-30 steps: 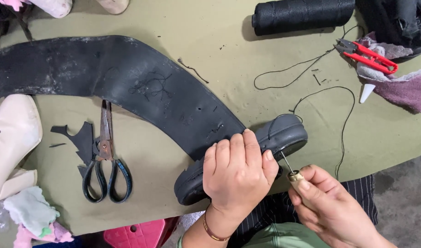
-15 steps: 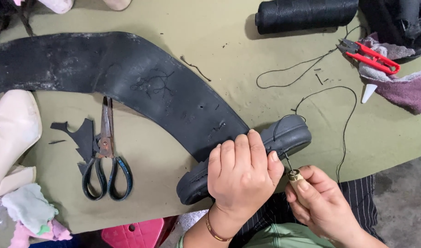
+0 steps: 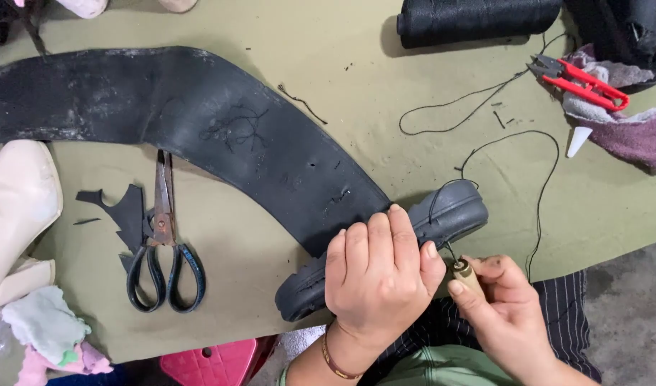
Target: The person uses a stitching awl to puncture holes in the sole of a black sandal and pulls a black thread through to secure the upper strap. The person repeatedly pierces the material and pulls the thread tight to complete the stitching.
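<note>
My left hand (image 3: 378,275) clamps the sole (image 3: 413,236), fingers pressed together over its stiff rubber edge (likely firm, light); right hand (image 3: 503,311) pinches the awl (image 3: 465,273).

One black shoe (image 3: 442,214), one scissors (image 3: 163,243), one red thread snips (image 3: 581,82), one black thread spool (image 3: 478,18), two hands.

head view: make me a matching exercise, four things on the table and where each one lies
Things:
1. scissors
2. thread spool
3. red snips
4. shoe sole

Places:
A. on a purple cloth, far right
B. under the left hand
C. beside black scraps, left of centre
D. top edge, right of centre

Pairs: 1-C, 2-D, 3-A, 4-B
</note>
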